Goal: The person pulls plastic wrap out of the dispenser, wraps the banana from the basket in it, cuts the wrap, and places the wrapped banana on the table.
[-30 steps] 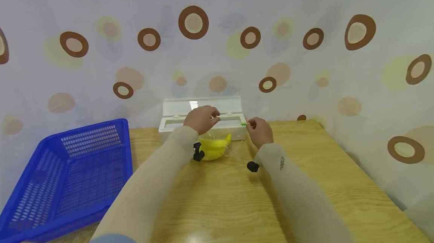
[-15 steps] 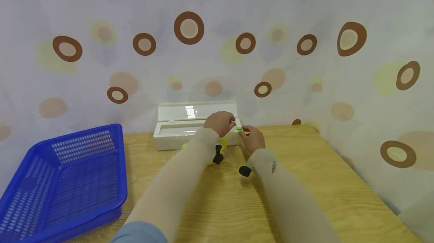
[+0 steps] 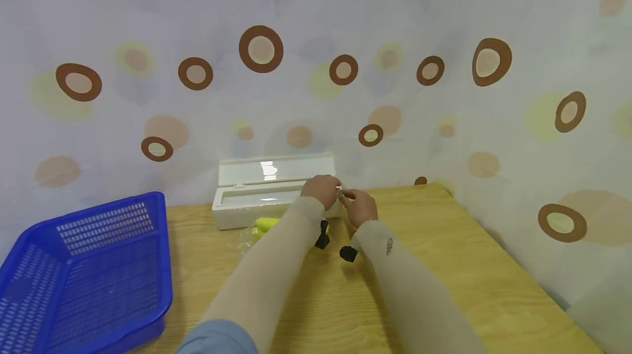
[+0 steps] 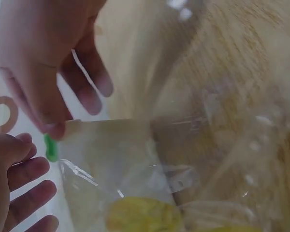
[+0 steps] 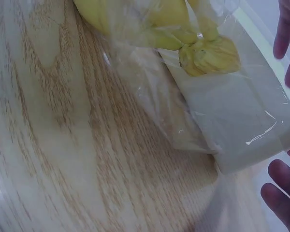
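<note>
A long white box (image 3: 244, 215) with its lid raised stands by the back wall. My left hand (image 3: 321, 190) is at its right end, thumb and finger pinching a small green slider (image 4: 50, 148) in the left wrist view. My right hand (image 3: 360, 207) is just right of the slider, fingers loosely bent and spread, fingertips close to the green piece. Bananas (image 5: 171, 17) lie against the box front under clear cling film (image 5: 154, 99), partly hidden by my left forearm in the head view. The film runs up over the box's front.
A blue plastic basket (image 3: 160, 266) with mesh sides stands on the left of the wooden table (image 3: 444, 266). A wall covering with brown circles (image 3: 260, 49) rises directly behind the box. The table's right edge runs along the side wall.
My left hand has moved right along the box to the green slider at its right end. My right hand has come in close beside it. The bananas' left part shows again.
</note>
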Tool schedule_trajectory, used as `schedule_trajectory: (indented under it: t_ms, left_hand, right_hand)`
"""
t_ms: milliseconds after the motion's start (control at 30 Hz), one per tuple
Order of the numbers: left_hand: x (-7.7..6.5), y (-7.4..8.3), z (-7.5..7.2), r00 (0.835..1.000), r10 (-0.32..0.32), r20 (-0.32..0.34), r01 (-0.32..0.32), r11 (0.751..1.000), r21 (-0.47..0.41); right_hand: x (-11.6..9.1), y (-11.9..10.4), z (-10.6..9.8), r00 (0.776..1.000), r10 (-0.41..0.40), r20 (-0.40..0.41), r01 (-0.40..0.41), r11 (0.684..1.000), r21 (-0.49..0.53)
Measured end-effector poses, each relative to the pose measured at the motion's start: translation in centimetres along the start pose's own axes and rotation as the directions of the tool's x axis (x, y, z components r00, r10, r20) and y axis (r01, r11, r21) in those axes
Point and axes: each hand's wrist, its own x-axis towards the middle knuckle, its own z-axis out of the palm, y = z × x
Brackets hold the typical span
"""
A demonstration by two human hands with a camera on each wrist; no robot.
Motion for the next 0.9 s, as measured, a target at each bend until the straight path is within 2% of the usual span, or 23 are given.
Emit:
schedule_trajectory:
  t_ms: [233, 433, 767, 900]
  left_hand:
    - [0.5, 0.9, 0.6, 0.999, -0.012, 0.031, 0.01, 0.998, 0.064]
    - [1.0, 1.4, 1.1, 0.999, -0.047, 0.002, 0.046, 0.994, 0.095]
    - [0.9, 1.0, 0.9, 0.996, -0.088, -0.009, 0.089, 0.991, 0.104]
    - [1.0, 0.8, 0.7, 0.997, -0.083, 0.007, 0.081, 0.991, 0.105]
  right_hand:
    - [-0.1, -0.4, 0.2, 1.0, 0.004, -0.002, -0.004, 1.0, -0.021]
    - [0.1, 0.0, 0.2, 0.999, -0.02, -0.028, 0.018, 0.998, -0.055]
    - [0.8, 0.5, 0.4, 0.998, -0.053, -0.016, 0.052, 0.997, -0.055]
    - [0.7, 0.4, 0.1, 0.999, -0.033, -0.004, 0.033, 0.998, -0.06]
